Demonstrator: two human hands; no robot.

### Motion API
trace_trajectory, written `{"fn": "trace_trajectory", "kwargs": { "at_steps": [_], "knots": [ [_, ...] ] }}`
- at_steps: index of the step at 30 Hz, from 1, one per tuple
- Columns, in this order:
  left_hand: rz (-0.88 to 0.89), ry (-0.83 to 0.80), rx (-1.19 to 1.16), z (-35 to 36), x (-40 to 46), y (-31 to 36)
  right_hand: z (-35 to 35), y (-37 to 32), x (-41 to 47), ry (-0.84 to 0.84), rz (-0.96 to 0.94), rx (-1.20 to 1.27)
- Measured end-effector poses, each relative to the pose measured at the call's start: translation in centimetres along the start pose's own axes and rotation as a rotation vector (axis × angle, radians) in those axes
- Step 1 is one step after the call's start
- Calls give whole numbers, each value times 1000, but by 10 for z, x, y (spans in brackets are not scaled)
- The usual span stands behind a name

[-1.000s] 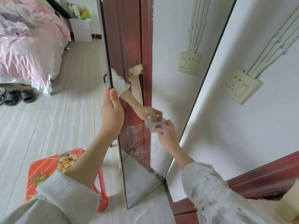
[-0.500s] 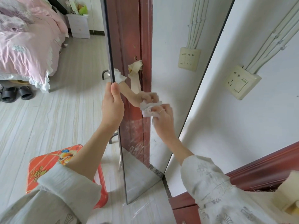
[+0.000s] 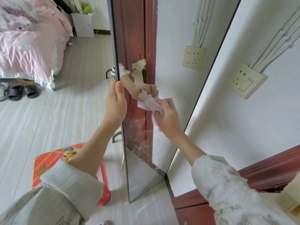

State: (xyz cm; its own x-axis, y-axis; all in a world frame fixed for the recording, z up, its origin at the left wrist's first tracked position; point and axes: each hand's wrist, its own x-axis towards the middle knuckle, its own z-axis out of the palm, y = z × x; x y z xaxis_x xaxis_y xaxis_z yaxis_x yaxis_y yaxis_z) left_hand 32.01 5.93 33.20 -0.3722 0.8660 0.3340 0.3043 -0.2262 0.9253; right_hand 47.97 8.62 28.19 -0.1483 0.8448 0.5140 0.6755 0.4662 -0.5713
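Note:
A tall standing mirror (image 3: 170,38) with a thin black frame leans against the white wall. My left hand (image 3: 115,104) grips its left edge, thumb on the front of the glass. My right hand (image 3: 167,116) holds a crumpled white tissue (image 3: 150,103) pressed against the mirror surface at mid height. The glass reflects my hand, the tissue, a red-brown door frame and a wall socket. Smears show on the lower part of the glass.
A wall socket (image 3: 247,81) with cable conduits sits on the wall to the right. A red stool (image 3: 48,166) stands on the floor below my left arm. A pink bed (image 3: 29,43), black slippers (image 3: 22,91), and a white cabinet (image 3: 82,25) lie far left. Red-brown furniture (image 3: 276,172) stands lower right.
My right hand has carried the tissue upward along the glass and a little to the right. My left hand has slid higher on the mirror's edge.

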Motion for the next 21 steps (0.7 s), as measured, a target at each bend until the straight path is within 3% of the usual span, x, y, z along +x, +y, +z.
{"fn": "trace_trajectory", "kwargs": {
  "at_steps": [6, 8, 11, 13, 18, 21],
  "knots": [
    [-12, -15, 1, -1, 2, -1, 43, -2, -27, 4, -161, -45],
    [-20, -27, -18, -1, 4, -1, 53, 12, -41, -163, -170, -89],
    [-13, -54, -21, -4, 3, -4, 48, 24, -49, -557, -25, -93],
    [0, -72, -19, -6, 4, -4, 37, 25, -44, -653, 18, -120],
    [3, -106, -29, -10, 4, -1, 7, -7, -17, -231, -77, -56],
    [-20, -159, -75, -14, 5, -3, 4, -31, -4, -74, -173, 43]
  ]
}}
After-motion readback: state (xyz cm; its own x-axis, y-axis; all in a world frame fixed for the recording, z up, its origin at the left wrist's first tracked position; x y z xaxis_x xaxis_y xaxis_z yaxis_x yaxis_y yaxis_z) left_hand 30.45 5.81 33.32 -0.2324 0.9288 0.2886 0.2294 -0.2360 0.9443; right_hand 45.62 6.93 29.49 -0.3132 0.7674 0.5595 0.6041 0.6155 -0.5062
